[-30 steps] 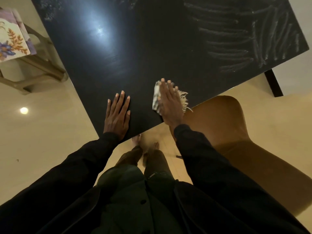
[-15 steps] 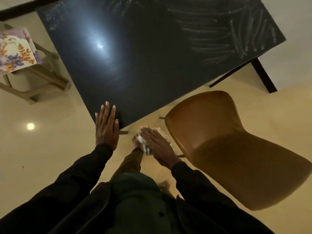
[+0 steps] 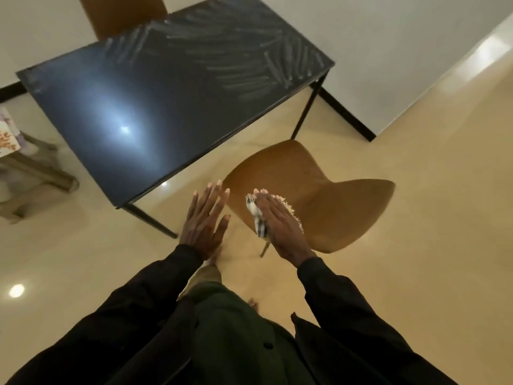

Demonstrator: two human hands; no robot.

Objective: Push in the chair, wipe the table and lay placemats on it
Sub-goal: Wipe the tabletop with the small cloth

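The black table (image 3: 172, 101) fills the upper left, with wipe streaks at its far right part and a lamp glare near the middle. A brown chair (image 3: 313, 195) stands off the table's near right side, its seat out from under the top. My right hand (image 3: 280, 226) holds a checked, fringed cloth (image 3: 256, 218) under flat fingers, over the chair's front edge. My left hand (image 3: 205, 218) hangs in the air with fingers spread and nothing in it, just left of the chair. A floral placemat (image 3: 7, 132) lies on a stool at the far left edge.
A second brown chair (image 3: 125, 15) stands behind the table's far side. The beige stool (image 3: 33, 173) stands left of the table. A white wall with dark skirting (image 3: 347, 115) runs behind and to the right. The tiled floor (image 3: 430, 190) stretches right of the chair.
Both hands have come off the table and I have stepped back. The right hand carried the cloth from the table's edge to over the chair. The whole table shows now.
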